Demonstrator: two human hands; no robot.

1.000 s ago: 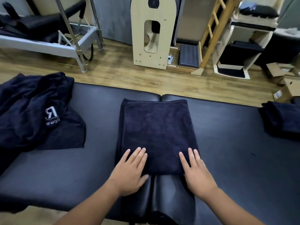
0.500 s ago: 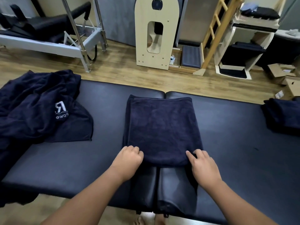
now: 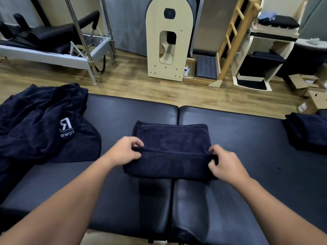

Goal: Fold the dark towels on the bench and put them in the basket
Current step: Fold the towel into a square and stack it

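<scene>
A dark navy towel (image 3: 171, 138) lies in the middle of the black padded bench (image 3: 247, 167), with its near edge lifted and carried partway over the far half. My left hand (image 3: 123, 152) pinches the left corner of that raised edge. My right hand (image 3: 224, 165) pinches the right corner. An unfolded heap of dark towels (image 3: 39, 121) with a white logo sits at the bench's left end. More dark towel cloth (image 3: 307, 133) lies at the right end. No basket is in view.
Beyond the bench is a wooden floor with a metal-framed exercise machine (image 3: 62, 50) at back left, a pale wooden arched unit (image 3: 168, 41) in the middle, a wooden ladder (image 3: 235, 36) and white shelving (image 3: 261, 55) at back right. Cardboard boxes (image 3: 311, 91) lie at far right.
Both hands went from lying flat on the towel's near end to gripping its near corners, then lifted that edge and carried it forward over the towel.
</scene>
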